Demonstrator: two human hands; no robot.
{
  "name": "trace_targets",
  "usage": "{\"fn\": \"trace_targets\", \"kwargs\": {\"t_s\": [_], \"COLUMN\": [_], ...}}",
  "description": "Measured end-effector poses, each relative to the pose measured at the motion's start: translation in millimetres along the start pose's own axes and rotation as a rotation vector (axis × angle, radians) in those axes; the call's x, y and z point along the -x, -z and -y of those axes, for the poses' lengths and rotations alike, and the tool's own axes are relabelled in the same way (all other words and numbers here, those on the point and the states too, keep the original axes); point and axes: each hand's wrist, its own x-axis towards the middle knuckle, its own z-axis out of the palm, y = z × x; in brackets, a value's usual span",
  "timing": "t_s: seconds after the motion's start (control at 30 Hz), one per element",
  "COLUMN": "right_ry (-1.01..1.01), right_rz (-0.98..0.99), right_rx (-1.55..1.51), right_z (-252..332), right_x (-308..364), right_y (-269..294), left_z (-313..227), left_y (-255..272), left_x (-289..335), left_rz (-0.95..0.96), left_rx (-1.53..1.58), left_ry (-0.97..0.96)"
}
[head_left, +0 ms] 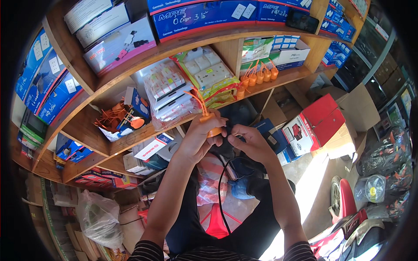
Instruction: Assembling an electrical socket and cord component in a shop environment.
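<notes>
My left hand [197, 137] is closed around an orange lamp holder [210, 123], whose two thin orange wires stick up past the fingers. Close beside it on the right is my right hand [251, 142], its thumb and fingers bent together; whatever sits between them is lost against the dark background. Both hands are raised in front of the wooden shelf [174, 114]. Several similar orange lamp holders [260, 77] stand in a row on that shelf, wires upward. More orange pieces with wires [117, 118] lie in a torn package in the left compartment.
Wrapped packs of white switch plates [204, 67] and blue boxes [204, 17] fill the shelves. A phone [302, 21] rests on the upper shelf edge. At right stand a red-and-white carton [305, 130] and a red motorbike [346, 195]. A black cable [221, 195] hangs between my legs.
</notes>
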Motion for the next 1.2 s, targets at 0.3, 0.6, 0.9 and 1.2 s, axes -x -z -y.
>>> {"fn": "trace_targets", "kwargs": {"t_s": [0.3,0.6,0.9,1.2], "right_ry": [-0.066,-0.587,-0.193,-0.467], "right_rz": [-0.163,0.289,-0.018,-0.168], "right_rx": [-0.085,-0.029,0.227,-0.537], "right_z": [1.7,24.7,-31.8,-53.2], "right_x": [7.3,9.4,14.8,28.5], "right_y": [-0.8,-1.7,-18.9,-7.0], "left_z": [12.6,9.0,25.2,35.0], "left_y": [-3.3,-2.9,-31.2,-42.3], "left_x": [-6.8,-7.9,13.1,13.3], "left_rz": [-0.218,-0.201,0.269,0.435], "left_rx": [0.008,0.186,0.053,-0.03], "left_ry": [-0.134,-0.153,0.059,0.184]}}
